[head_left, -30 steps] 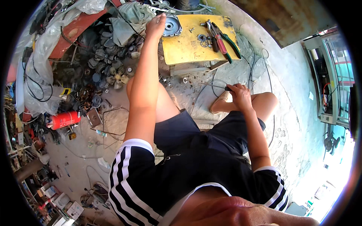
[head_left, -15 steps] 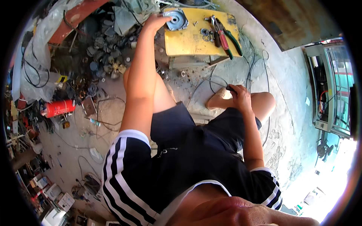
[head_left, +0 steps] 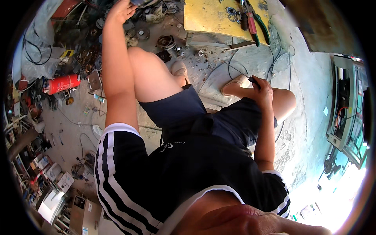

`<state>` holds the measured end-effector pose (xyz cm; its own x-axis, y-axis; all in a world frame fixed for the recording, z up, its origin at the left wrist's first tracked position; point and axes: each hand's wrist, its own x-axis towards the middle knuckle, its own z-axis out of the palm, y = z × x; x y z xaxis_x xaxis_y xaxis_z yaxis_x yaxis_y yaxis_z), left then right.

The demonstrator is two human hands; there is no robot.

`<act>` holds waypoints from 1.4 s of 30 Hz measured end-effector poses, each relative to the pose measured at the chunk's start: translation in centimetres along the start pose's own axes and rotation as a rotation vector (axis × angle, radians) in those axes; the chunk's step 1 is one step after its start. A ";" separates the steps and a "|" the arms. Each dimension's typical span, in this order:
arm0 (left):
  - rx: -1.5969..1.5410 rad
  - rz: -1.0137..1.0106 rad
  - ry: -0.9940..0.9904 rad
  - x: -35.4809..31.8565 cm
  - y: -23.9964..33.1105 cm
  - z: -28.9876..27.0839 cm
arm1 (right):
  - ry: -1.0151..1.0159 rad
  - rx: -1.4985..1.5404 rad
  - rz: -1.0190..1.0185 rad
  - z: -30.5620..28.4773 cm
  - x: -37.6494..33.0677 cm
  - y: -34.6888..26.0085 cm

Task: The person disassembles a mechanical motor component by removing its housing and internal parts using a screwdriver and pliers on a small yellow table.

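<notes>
My left hand (head_left: 119, 9) reaches far forward over a heap of metal parts (head_left: 149, 27) at the top edge; its fingers curl down among them, and what they grip is cut off by the rim. My right hand (head_left: 260, 87) rests above my right knee, closed on a small black-handled tool (head_left: 252, 80) from which a thin black wire (head_left: 235, 70) runs forward. A yellow board (head_left: 211, 17) lies ahead, carrying pliers with red and green handles (head_left: 256, 25) and a few round metal pieces (head_left: 232, 11).
A red cylinder (head_left: 62, 83) lies on the floor at left among cables and scrap. Boxes and packages (head_left: 51, 184) pile up at lower left. A cabinet with wiring (head_left: 346, 113) stands at right. Loose wires (head_left: 282, 58) cross the concrete floor.
My left arm has stretched further forward and left, away from the blue round part near the yellow board. The view has tilted down. My right hand stays above the knee.
</notes>
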<state>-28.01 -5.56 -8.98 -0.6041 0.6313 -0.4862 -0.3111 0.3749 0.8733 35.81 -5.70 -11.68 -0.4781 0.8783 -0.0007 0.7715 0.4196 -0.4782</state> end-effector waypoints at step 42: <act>-0.625 -0.471 -0.071 -0.9 -39.1 11.2 | -0.396 -0.172 0.028 1.8 4.7 0.6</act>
<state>-7.07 -13.17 -43.07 -0.2642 0.5506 -0.7918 -0.8907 0.1756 0.4193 33.32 -1.72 -13.56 -0.5540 0.7484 -0.3647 0.8294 0.4583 -0.3194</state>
